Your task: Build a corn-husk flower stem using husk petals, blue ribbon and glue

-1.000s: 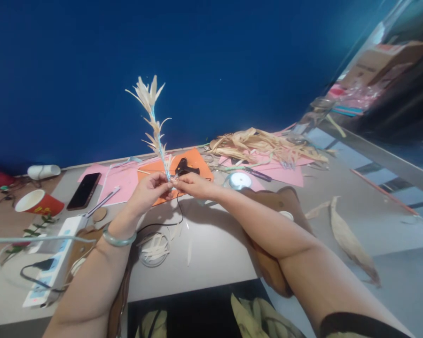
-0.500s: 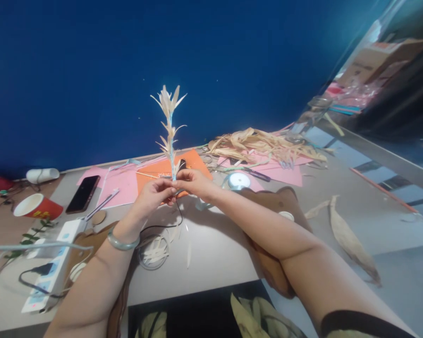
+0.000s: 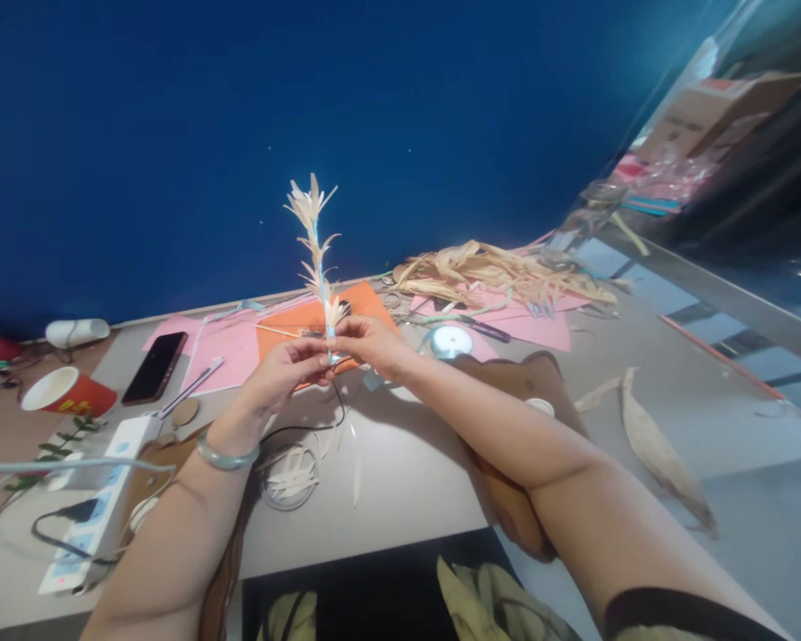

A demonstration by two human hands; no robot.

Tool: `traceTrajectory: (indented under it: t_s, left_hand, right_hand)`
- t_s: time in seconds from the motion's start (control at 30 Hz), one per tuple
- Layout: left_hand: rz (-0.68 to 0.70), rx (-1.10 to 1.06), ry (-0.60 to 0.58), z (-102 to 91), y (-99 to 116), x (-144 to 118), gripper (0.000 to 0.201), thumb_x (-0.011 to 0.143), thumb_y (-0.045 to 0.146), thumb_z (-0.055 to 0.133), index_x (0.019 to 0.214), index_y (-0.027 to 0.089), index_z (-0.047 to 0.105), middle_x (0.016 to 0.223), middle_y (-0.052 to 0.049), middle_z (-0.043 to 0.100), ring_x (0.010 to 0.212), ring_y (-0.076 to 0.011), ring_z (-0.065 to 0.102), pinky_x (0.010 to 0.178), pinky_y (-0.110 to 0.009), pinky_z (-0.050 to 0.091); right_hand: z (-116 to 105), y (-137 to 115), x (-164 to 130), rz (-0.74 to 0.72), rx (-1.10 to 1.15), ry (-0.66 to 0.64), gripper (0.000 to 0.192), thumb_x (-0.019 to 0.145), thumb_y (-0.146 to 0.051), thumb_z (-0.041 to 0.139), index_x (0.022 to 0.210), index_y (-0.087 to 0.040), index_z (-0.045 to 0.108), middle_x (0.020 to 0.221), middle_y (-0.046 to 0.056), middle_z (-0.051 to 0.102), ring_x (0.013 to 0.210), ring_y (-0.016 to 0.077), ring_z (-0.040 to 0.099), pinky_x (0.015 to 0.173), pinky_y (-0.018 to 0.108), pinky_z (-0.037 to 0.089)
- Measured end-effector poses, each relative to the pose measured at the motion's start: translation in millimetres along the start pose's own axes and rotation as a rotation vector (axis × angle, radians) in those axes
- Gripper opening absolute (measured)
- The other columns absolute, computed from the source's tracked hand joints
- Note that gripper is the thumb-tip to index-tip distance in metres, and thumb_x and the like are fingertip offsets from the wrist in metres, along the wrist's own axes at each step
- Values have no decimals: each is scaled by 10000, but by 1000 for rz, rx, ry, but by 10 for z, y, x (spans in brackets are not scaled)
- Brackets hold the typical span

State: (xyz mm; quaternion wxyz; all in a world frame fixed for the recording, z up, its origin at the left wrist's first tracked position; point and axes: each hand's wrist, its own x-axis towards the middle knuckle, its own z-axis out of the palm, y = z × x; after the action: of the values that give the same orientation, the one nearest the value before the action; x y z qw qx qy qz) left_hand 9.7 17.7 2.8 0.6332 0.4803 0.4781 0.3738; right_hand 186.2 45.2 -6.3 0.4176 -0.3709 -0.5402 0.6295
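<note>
Between my two hands stands a handmade flower stalk [image 3: 316, 249], with tiers of pale, pointed, husk-like petals and light blue wrapping along its stem. My left hand [image 3: 292, 367] pinches the stem's lower end, fingers closed. Just to the right, my right hand [image 3: 368, 343] grips the same stem between thumb and fingers. Behind the hands lies an orange sheet [image 3: 367, 303]. Below them on the table, a round clear dish [image 3: 289, 476] holds several pale cut strips. A roll of light ribbon [image 3: 449, 341] sits right of my right hand.
Dried corn husks [image 3: 481, 267] are heaped at the back right on pink paper [image 3: 551, 328]. To the left are a phone [image 3: 155, 368], a red paper cup [image 3: 73, 392] and a power strip [image 3: 100, 499] with cables. One loose husk [image 3: 660, 454] lies far right.
The flower stalk has turned and tilted slightly left, its top a little lower. A small petal near my fingers now shows more plainly. Both hands keep hold of the stem.
</note>
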Motion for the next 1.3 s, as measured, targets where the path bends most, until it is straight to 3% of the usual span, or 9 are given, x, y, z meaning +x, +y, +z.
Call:
traceTrajectory:
  t_s: [0.17, 0.27, 0.37, 0.47, 0.57, 0.73, 0.9, 1.13, 1.3]
  left_hand:
    - [33, 28, 39, -12, 10, -8, 438, 556, 335, 913, 892, 116, 738, 704, -46, 726, 592, -138, 673, 625, -269, 580]
    - [95, 30, 61, -37, 38, -24, 406, 550, 360, 909, 811, 114, 717, 669, -39, 709, 586, -141, 669, 619, -275, 580]
    - [128, 52, 82, -53, 75, -39, 405, 542, 368, 902, 779, 107, 702, 658, -36, 697, 574, -137, 659, 606, -275, 575]
    - [145, 92, 116, -59, 101, -46, 393, 547, 352, 888, 782, 102, 697, 662, -36, 694, 577, -133, 654, 597, -267, 567]
    - [152, 142, 139, -65, 107, -43, 366, 563, 334, 870, 785, 104, 692, 654, -35, 693, 576, -138, 656, 580, -263, 558]
    - [157, 177, 148, -61, 95, -33, 346, 579, 321, 855, 792, 117, 674, 644, -31, 693, 578, -149, 666, 586, -278, 568]
    - [183, 185, 142, -52, 90, -34, 343, 593, 332, 854, 790, 128, 662, 627, -21, 684, 568, -145, 660, 572, -275, 568]
    - [205, 138, 123, -112, 61, -9, 360, 583, 347, 863, 780, 131, 653, 599, -14, 673, 545, -137, 653, 572, -272, 571]
    - [182, 172, 107, -87, 75, -29, 366, 596, 344, 863, 815, 128, 666, 643, -25, 694, 583, -144, 665, 605, -284, 581]
  right_hand:
    - [-21, 72, 35, -50, -60, 7, 396, 622, -465, 818, 767, -153, 622, 674, -32, 583, 626, 100, 517, 582, 238, 400]
    - [-52, 105, 58, -121, -138, -39, 351, 590, -343, 838, 808, -144, 648, 788, 8, 655, 751, 137, 595, 698, 270, 471]
    - [-70, 118, 66, -227, -194, -96, 247, 615, -231, 786, 789, -152, 629, 812, 13, 660, 794, 151, 614, 758, 296, 489]
    - [-74, 111, 64, -267, -205, -151, 167, 689, -256, 740, 754, -152, 626, 808, 27, 669, 786, 153, 618, 760, 301, 485]
    - [-81, 96, 64, -216, -225, -169, 182, 730, -297, 730, 724, -146, 629, 740, 14, 647, 699, 127, 577, 693, 274, 453]
    - [-74, 100, 63, -9, -149, -147, 254, 752, -351, 722, 677, -158, 575, 505, -72, 454, 472, 64, 369, 484, 213, 276]
    - [-74, 100, 66, 71, -19, -169, 279, 705, -351, 757, 673, -160, 555, 548, -36, 543, 511, 78, 470, 519, 214, 366]
    - [-158, 45, 66, -74, -267, -156, 268, 679, -362, 787, 714, -130, 658, 656, -1, 623, 619, 100, 537, 580, 228, 405]
    - [-190, 58, 100, 30, -125, -212, 307, 624, -362, 829, 653, -136, 624, 660, 17, 653, 637, 115, 593, 625, 246, 466]
